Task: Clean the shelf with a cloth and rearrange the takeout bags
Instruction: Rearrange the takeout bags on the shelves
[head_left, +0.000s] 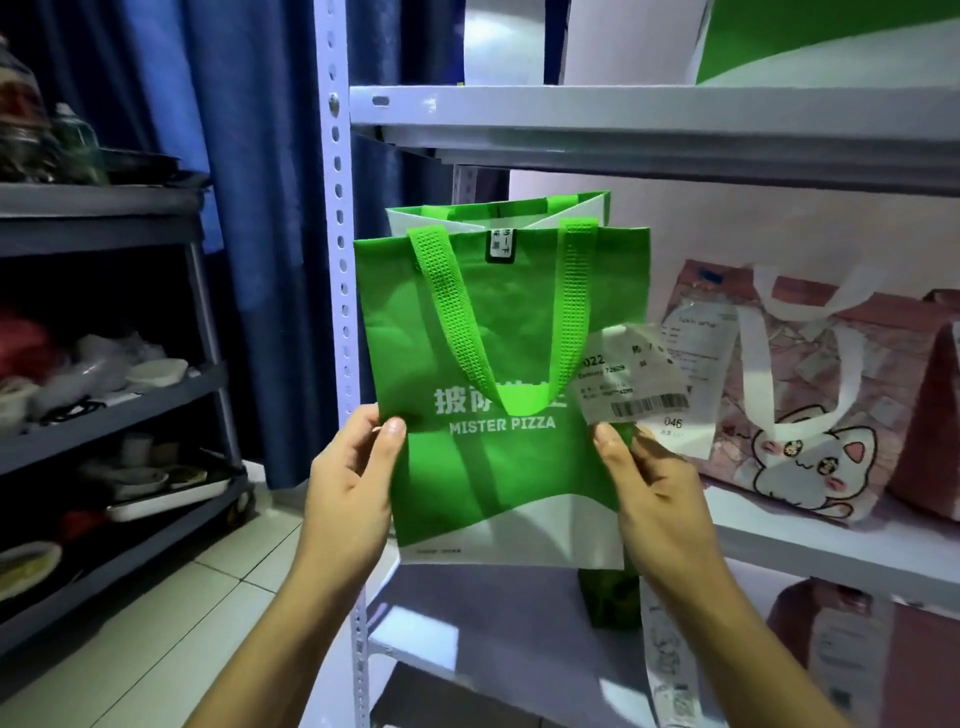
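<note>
Green bag (498, 395) heads for the shelf (810, 545)
Left hand (358, 478) and right hand (649, 483) pinch its sides, apparently keeping it upright at the shelf's left end.

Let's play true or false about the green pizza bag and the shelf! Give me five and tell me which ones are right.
1. Both hands hold the green bag: the left hand and the right hand each grip a side. True.
2. The green bag says MISTER PIZZA. True.
3. The green bag's handles are white. False: they are green.
4. A pink bag with a cartoon cat stands on the shelf to the right. True.
5. The receipt is on the green bag's left side. False: it hangs at its right side.
</note>
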